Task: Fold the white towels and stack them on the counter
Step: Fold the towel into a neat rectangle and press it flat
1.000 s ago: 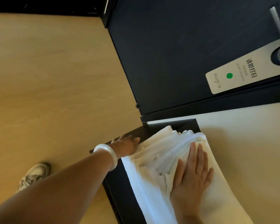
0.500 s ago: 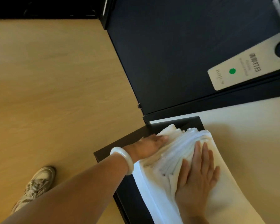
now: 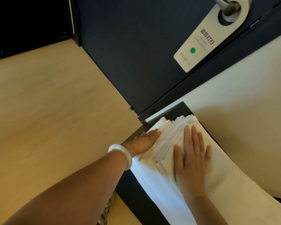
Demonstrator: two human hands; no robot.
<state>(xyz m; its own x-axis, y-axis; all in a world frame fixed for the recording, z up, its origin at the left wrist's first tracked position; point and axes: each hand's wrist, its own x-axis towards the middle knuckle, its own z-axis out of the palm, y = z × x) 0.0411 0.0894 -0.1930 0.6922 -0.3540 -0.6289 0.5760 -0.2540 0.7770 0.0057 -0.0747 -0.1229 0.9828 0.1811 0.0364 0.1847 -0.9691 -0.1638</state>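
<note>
Head view. Nearest: right hand point(image 3: 191, 161) flat on top of the stack of folded white cotton towels point(image 3: 167, 142), palm down, fingers straight and spread, gripping nothing. The stack sits at the far corner of the dark matte counter top point(image 3: 131, 192), close beside the cream wall point(image 3: 250, 103). Its long axis runs away from the person, toward the door.

Left hand point(image 3: 144, 140), with 1 glossy white bangle point(image 3: 120, 151) at the wrist, lies just left of the stack. Its straight fingers touch the layered side edges and hold nothing.

Relation: stack lies right of the left hand and under the right hand.

Judgement: the 2 hands are squaring the edges; any push would go rightward, across the short axis.

Beyond: pale wooden floor point(image 3: 47, 111), dark blue door point(image 3: 136, 54), white card door hanger point(image 3: 201, 46) on the metal lever handle point(image 3: 224, 4).
</note>
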